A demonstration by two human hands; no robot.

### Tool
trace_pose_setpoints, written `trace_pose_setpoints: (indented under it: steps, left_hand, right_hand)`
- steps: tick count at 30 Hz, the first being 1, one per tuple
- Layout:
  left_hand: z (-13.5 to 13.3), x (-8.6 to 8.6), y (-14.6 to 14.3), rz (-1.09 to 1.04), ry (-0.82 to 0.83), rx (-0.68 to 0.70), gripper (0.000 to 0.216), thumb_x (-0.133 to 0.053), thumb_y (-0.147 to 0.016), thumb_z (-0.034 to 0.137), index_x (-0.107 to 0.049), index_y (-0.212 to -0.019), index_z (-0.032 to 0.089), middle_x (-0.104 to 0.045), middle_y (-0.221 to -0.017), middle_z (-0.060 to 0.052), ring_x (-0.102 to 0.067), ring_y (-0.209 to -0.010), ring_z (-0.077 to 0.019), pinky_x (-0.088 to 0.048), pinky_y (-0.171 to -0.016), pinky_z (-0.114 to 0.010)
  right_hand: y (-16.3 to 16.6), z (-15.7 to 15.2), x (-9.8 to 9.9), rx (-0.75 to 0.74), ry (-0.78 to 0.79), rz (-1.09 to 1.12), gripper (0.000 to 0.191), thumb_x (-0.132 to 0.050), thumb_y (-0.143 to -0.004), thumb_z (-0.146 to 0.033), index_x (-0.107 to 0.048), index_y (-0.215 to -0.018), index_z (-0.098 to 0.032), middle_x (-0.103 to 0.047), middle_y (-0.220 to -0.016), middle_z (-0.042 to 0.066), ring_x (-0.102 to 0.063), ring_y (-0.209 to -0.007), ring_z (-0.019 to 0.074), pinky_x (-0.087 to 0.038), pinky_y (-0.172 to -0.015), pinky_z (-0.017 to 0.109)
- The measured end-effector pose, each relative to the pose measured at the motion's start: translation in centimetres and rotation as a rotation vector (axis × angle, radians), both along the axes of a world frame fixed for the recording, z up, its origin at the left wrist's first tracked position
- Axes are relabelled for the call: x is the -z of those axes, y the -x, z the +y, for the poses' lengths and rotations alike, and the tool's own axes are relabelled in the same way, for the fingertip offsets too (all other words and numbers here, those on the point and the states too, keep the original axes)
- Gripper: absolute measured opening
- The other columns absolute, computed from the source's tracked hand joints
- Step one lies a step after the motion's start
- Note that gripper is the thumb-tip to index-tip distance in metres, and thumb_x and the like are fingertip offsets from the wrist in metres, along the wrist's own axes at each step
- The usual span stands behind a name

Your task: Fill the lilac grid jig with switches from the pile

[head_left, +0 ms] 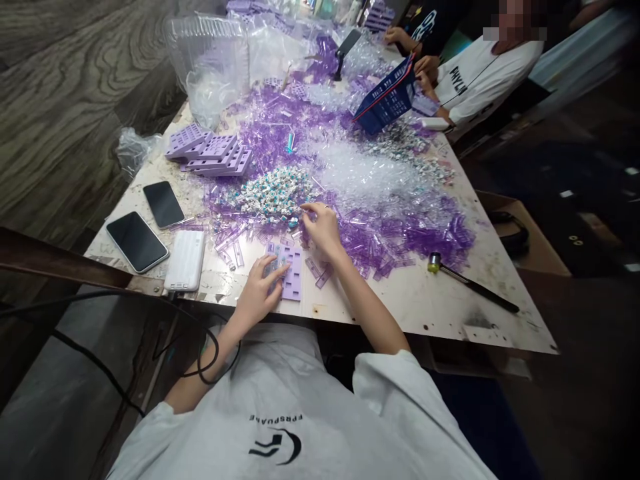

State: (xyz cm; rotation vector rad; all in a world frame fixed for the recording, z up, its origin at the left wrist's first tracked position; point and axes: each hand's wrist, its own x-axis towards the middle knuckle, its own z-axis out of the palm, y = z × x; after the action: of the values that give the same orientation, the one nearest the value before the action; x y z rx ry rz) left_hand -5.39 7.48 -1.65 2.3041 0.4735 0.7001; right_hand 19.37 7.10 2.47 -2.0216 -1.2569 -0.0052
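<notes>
My left hand (260, 288) rests on a lilac plastic tray (290, 273) with small slots near the table's front edge, its fingers curled on the tray's left part. My right hand (323, 225) reaches just beyond it, fingers bent and pinching at the edge of a heap of small white and teal parts (273, 192). What the fingertips hold is too small to make out. Clear purple plastic strips (400, 233) lie scattered all around both hands.
Two dark phones (137, 240) (163, 203) and a white power bank (186, 260) lie at the left. Stacked lilac trays (213, 152) sit behind them. A small mallet (470, 283) lies at the right. A blue basket (385, 100), clear bags and other people's hands (425, 70) are at the far end.
</notes>
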Motion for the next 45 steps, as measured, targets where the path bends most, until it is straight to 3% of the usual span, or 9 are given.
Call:
trace_pose_setpoints:
  steps: [5,11,16,23,25,29,33,40,45]
  left_hand:
    - [0.1,0.2,0.1,-0.018,0.012,-0.002,0.039,-0.05,-0.094,0.015,-0.064,-0.129,0.026,-0.044,-0.143,-0.01,-0.038,-0.141,-0.0256,-0.037,-0.118,-0.048]
    - [0.0,0.3,0.3,-0.012,0.073,-0.047,0.037,-0.051,-0.093,0.017,-0.066,-0.125,0.026,-0.047,-0.141,-0.01,-0.042,-0.139,-0.026,-0.04,-0.116,-0.049]
    - [0.0,1.1,0.3,0.011,0.089,-0.116,0.039,-0.047,-0.096,0.024,-0.062,-0.131,0.031,-0.05,-0.141,-0.01,-0.05,-0.135,-0.0283,-0.047,-0.11,-0.052]
    - [0.8,2.0,-0.3,-0.01,0.102,-0.129,0.037,-0.048,-0.095,0.033,-0.065,-0.128,0.032,-0.051,-0.141,-0.009,-0.048,-0.137,-0.0307,-0.043,-0.113,-0.055]
    - [0.7,1.8,-0.2,-0.002,0.119,-0.119,0.037,-0.046,-0.096,0.033,-0.064,-0.129,0.031,-0.05,-0.141,-0.009,-0.047,-0.138,-0.0301,-0.042,-0.113,-0.055]
    - [0.8,1.7,-0.3,-0.017,0.148,-0.14,0.038,-0.046,-0.096,0.034,-0.062,-0.13,0.028,-0.05,-0.14,-0.011,-0.047,-0.137,-0.0298,-0.042,-0.113,-0.055]
    - [1.0,2.0,-0.4,-0.04,0.15,-0.147,0.038,-0.047,-0.095,0.035,-0.059,-0.13,0.026,-0.051,-0.138,-0.011,-0.048,-0.136,-0.0292,-0.04,-0.115,-0.055]
    - [1.0,2.1,-0.3,-0.023,0.142,-0.123,0.039,-0.046,-0.096,0.034,-0.056,-0.132,0.024,-0.049,-0.139,-0.012,-0.046,-0.136,-0.0283,-0.038,-0.116,-0.055]
    - [0.9,2.1,-0.4,-0.02,0.139,-0.132,0.038,-0.045,-0.097,0.033,-0.056,-0.132,0.024,-0.049,-0.138,-0.012,-0.046,-0.136,-0.0277,-0.038,-0.116,-0.054]
  right_hand:
    - [-5.1,3.1,0.7,0.18,-0.015,-0.03,0.031,-0.05,-0.086,-0.014,-0.072,-0.107,-0.017,-0.071,-0.109,0.011,-0.062,-0.101,0.0255,-0.044,-0.1,0.042]
    - [-8.0,6.5,0.2,0.145,0.182,0.049,0.028,-0.054,-0.084,-0.011,-0.072,-0.105,-0.01,-0.072,-0.107,0.014,-0.065,-0.096,0.0216,-0.048,-0.094,0.032]
    - [-6.4,5.9,-1.8,0.158,0.138,-0.068,0.019,-0.058,-0.086,-0.01,-0.075,-0.094,-0.015,-0.074,-0.09,0.009,-0.068,-0.085,0.0188,-0.051,-0.083,0.028]
    - [-2.4,2.4,-2.6,0.161,-0.121,-0.113,0.023,-0.055,-0.096,-0.018,-0.07,-0.113,-0.019,-0.072,-0.106,0.009,-0.069,-0.09,0.0183,-0.052,-0.084,0.029]
    - [0.6,-0.4,-1.8,0.048,-0.171,-0.1,0.02,-0.057,-0.095,-0.018,-0.071,-0.109,-0.021,-0.072,-0.102,0.007,-0.069,-0.086,0.0182,-0.052,-0.082,0.03]
    - [6.2,-6.5,1.5,-0.153,-0.059,-0.208,0.018,-0.061,-0.091,-0.015,-0.073,-0.102,-0.023,-0.074,-0.097,0.006,-0.068,-0.094,0.0237,-0.052,-0.084,0.035]
    - [8.2,-10.0,4.4,-0.258,0.002,-0.155,0.024,-0.057,-0.092,-0.012,-0.073,-0.105,-0.023,-0.073,-0.1,0.007,-0.069,-0.093,0.0227,-0.054,-0.082,0.035]
    - [7.8,-9.3,3.3,-0.223,-0.061,0.242,0.025,-0.061,-0.087,-0.01,-0.074,-0.105,-0.023,-0.07,-0.099,0.004,-0.069,-0.089,0.0185,-0.055,-0.085,0.032]
    - [7.8,-8.5,2.4,-0.154,-0.075,0.328,0.027,-0.063,-0.083,-0.007,-0.075,-0.102,-0.02,-0.067,-0.094,0.004,-0.067,-0.079,0.0157,-0.056,-0.078,0.029]
